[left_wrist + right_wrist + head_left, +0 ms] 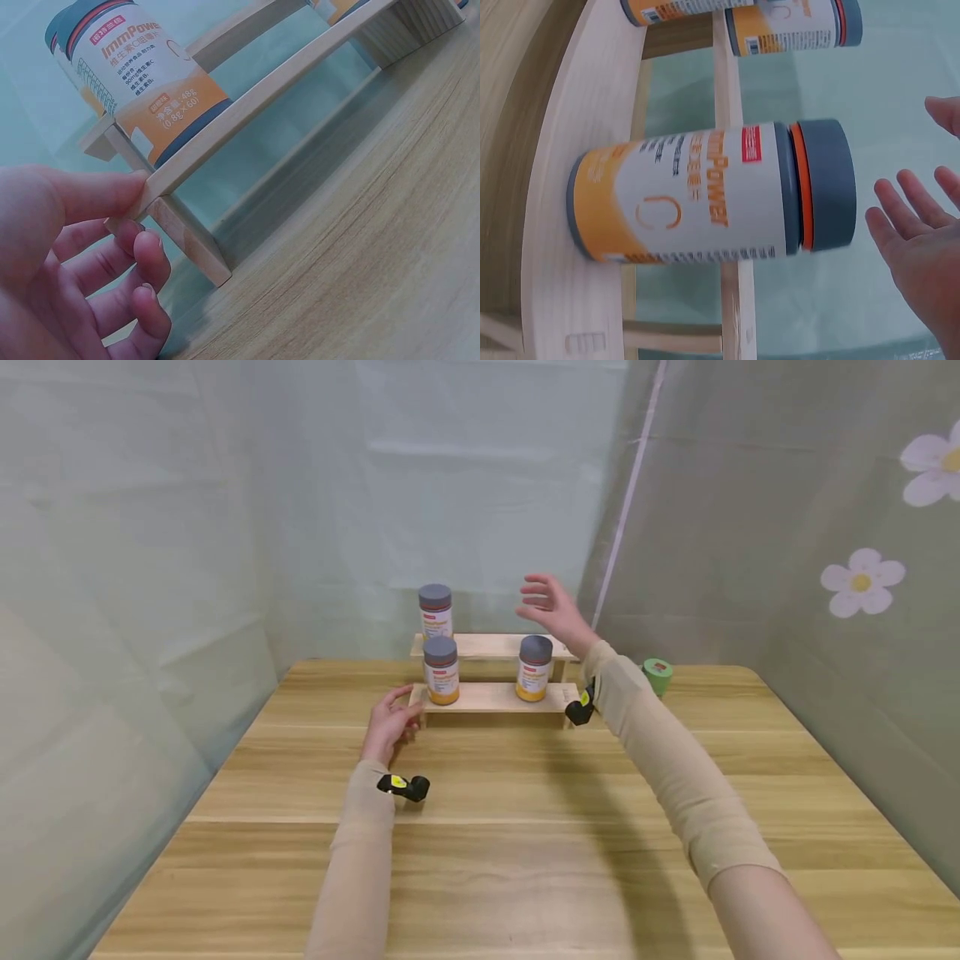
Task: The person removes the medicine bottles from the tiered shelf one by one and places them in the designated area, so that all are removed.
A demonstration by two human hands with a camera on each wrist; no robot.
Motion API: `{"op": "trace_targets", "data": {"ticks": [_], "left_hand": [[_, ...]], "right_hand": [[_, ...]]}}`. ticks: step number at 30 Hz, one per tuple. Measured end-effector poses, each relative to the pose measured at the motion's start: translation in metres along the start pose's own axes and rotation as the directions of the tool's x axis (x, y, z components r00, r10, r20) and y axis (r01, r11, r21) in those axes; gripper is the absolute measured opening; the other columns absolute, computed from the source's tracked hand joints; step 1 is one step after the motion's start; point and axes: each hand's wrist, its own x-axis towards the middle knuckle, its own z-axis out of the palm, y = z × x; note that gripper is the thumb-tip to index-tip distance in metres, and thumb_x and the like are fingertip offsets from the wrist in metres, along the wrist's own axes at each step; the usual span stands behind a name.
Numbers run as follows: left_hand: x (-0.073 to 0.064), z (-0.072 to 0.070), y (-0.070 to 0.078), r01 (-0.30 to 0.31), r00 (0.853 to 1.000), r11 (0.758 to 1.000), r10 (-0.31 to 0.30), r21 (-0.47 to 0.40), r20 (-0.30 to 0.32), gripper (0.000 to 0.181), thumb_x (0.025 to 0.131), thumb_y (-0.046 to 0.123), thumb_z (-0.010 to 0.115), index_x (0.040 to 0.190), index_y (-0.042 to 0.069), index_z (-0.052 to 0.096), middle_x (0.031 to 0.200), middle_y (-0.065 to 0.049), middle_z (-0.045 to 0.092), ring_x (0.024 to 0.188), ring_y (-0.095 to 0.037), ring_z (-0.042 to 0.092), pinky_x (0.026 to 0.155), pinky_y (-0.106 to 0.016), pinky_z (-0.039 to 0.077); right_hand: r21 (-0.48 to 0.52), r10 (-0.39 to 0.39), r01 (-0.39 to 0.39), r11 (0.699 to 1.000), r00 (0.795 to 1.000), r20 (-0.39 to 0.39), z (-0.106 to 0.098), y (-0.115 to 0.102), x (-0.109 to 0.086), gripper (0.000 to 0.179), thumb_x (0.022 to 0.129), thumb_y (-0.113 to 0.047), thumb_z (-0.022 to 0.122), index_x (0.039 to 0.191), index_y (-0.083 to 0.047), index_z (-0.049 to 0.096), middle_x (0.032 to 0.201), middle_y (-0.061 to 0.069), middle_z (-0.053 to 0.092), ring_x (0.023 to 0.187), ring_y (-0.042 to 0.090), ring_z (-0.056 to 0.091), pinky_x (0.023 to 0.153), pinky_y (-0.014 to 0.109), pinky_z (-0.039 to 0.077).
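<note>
A two-tier wooden rack (486,697) holds several supplement bottles with dark grey lids and white-and-orange labels. On the lower tier stand a left bottle (442,675) and a right bottle (533,673); a third bottle (436,608) is on the left of the upper tier, its base hidden. My left hand (387,723) pinches the left end of the lower board, thumb on top and index finger beneath, as the left wrist view shows. Above the rack's right side, my right hand (553,608) is raised with fingers spread, apart from the right bottle's lid and holding nothing.
A green roll (657,675), seemingly tape, lies on the wooden table (480,860) behind my right forearm. Pale sheeting (495,468) hangs behind the table, and a grey curtain with white flowers (862,582) runs along the right.
</note>
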Motion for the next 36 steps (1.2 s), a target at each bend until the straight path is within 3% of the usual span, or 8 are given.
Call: {"op": "trace_targets", "data": {"ticks": [22, 36], "left_hand": [[-0.006, 0.003, -0.007, -0.007, 1.0, 1.0, 0.007, -0.009, -0.012, 0.053, 0.093, 0.015, 0.064, 0.142, 0.015, 0.046, 0.07, 0.005, 0.056, 0.051, -0.005, 0.052, 0.046, -0.019, 0.04], [0.001, 0.019, 0.0, -0.014, 1.0, 1.0, 0.014, -0.011, 0.007, 0.054, 0.092, 0.016, 0.066, 0.142, 0.016, 0.047, 0.072, 0.006, 0.057, 0.051, -0.005, 0.052, 0.046, -0.02, 0.04]], "right_hand": [[-0.002, 0.007, -0.007, 1.0, 0.997, 0.075, 0.045, -0.009, 0.012, 0.061, 0.092, -0.008, 0.063, 0.145, -0.01, 0.034, 0.147, 0.022, 0.04, 0.136, 0.036, 0.043, 0.11, 0.046, 0.04], [-0.031, 0.07, -0.068, 0.997, 0.995, 0.075, 0.064, -0.024, 0.023, 0.062, 0.09, -0.01, 0.066, 0.144, -0.014, 0.036, 0.148, 0.017, 0.04, 0.138, 0.035, 0.04, 0.11, 0.045, 0.039]]}}
